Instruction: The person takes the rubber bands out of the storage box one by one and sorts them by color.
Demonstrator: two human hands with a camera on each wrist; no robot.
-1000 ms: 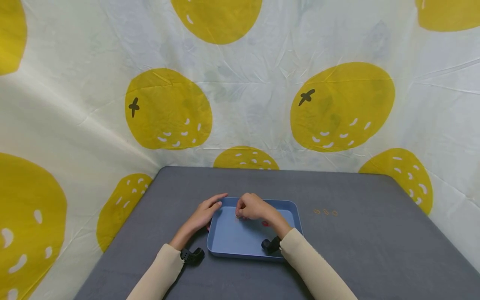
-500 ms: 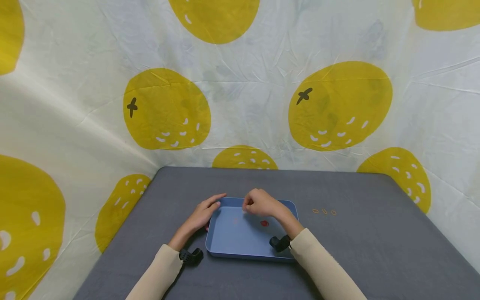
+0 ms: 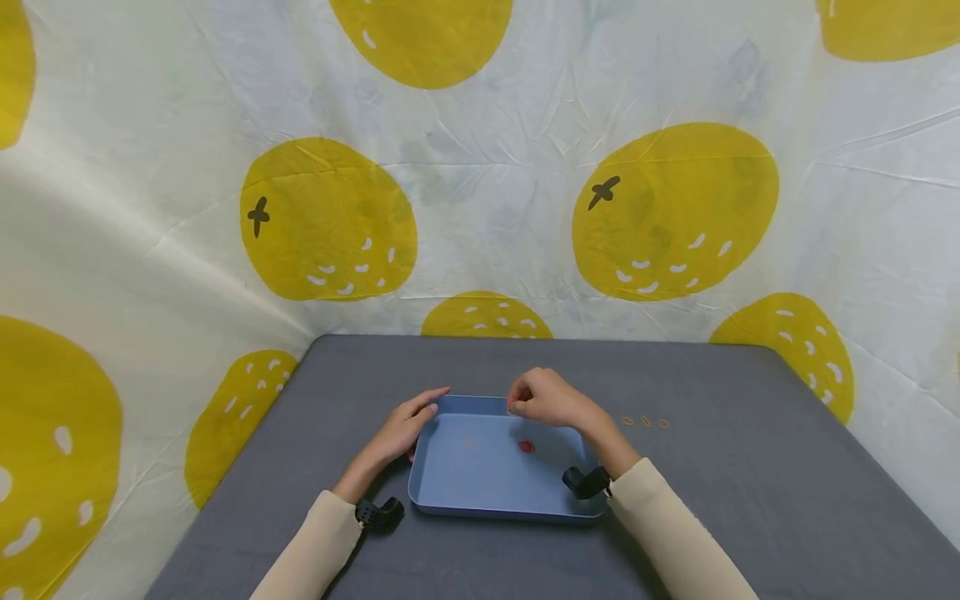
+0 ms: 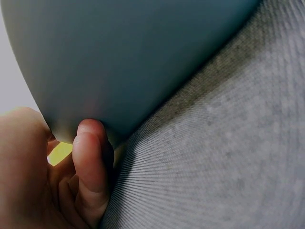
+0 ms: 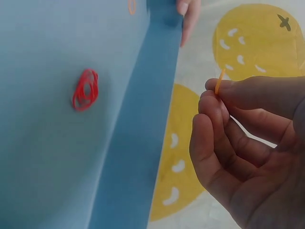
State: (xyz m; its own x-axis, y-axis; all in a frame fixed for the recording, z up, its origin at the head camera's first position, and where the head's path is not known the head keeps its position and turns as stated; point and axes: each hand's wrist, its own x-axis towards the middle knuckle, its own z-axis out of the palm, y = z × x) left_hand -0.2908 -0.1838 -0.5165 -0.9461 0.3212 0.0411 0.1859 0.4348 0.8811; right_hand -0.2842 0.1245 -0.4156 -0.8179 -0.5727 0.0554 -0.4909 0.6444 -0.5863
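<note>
Pinching one orange band (image 5: 219, 82) between thumb and finger, the right grip (image 3: 546, 398) is raised near the far wall of the tray (image 3: 480, 479); whether the band is over the inside or just past the rim cannot be established. Contact is at the fingertips, with part of the band standing free above them, which is judged adequate for so thin a thing. Recommended practice: light pressure, enough height to pass the rim without snagging, and, at any release, thumb and finger parted evenly so that the band does not cling to the skin. The left grip (image 3: 400, 427) holds the tray at its far left corner, thumb at the rim and fingers against the outside; this is considered sound, since the tray could shift if knocked. Contents of the tray: a red bundle (image 3: 527, 447) of what look like several bands, near the middle, and a single loop (image 5: 134, 7), orange, further left and well apart from it. Outside, to the tray's right, three ovals (image 3: 646, 422), also orange, lie in a row on the desk (image 3: 750, 483), near one another but not touching.
</note>
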